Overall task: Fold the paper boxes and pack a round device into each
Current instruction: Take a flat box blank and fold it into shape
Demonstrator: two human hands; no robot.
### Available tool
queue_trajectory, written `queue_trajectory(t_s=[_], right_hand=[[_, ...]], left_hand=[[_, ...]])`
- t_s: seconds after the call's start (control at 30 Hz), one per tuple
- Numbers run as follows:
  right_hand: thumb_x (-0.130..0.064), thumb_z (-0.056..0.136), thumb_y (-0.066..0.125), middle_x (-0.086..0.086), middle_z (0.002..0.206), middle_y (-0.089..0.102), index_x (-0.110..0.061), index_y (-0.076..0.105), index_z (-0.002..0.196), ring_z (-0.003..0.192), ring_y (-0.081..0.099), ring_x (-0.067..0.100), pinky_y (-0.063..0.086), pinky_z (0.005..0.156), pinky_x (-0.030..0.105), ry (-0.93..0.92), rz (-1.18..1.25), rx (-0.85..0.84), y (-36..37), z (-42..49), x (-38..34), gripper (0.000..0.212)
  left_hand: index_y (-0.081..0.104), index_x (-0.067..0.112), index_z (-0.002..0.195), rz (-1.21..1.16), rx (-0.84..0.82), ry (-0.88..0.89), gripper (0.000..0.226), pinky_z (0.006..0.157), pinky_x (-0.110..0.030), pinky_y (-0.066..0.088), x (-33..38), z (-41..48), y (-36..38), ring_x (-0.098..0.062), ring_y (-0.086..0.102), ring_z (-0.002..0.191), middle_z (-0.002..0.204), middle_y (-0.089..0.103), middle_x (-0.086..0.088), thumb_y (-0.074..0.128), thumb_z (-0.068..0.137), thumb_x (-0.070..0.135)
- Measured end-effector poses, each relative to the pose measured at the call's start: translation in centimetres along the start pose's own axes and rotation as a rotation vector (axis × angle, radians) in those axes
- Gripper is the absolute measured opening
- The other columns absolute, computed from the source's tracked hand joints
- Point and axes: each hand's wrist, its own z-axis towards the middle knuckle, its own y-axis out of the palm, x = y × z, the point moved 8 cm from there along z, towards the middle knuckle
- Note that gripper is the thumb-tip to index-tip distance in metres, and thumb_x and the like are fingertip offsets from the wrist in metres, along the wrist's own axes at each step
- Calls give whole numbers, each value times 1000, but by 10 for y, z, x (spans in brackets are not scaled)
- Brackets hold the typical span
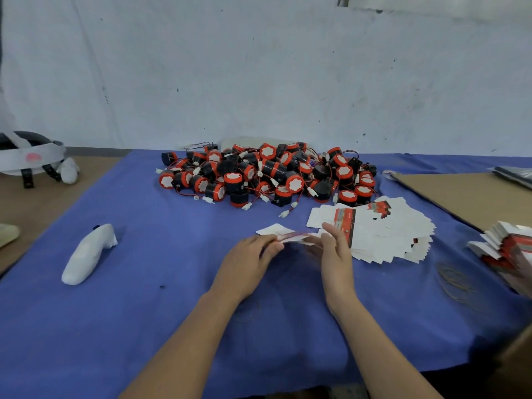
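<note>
Paper box between my hands
My left hand curls round one end of the paper box above the blue cloth; my right hand meets the other end, grip lost in blur; round devices heap behind; more flat boxes fan out rightward.

No legible text anywhere.
</note>
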Motion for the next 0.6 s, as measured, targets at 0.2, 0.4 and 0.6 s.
queue_trajectory(t_s=[0.2,0.4,0.6], right_hand=[[-24,107,44,-30,120,60,-49,47,131,108,63,9,53,90,26,-261,-123,-51,12,-17,-23,35],[-41,104,47,-41,130,47,-64,35,133,116,54,-6,47,84,9,-332,-212,-83,14,-25,-29,40],[-29,105,51,-32,108,66,-84,24,120,97,67,-4,55,68,14,-233,-354,-287,35,-22,-14,63]], left_hand=[[63,26,113,-92,304,-28,28,67,-20,46,3,-12,-34,2,61,80,93,68,16,38,106,36],[58,22,90,-658,455,-339,29,50,-18,49,-39,-16,-49,-4,59,51,79,66,-3,36,109,24],[60,21,93,-618,240,-289,28,51,-19,50,-28,-11,-31,-11,62,53,76,70,0,37,108,22]])
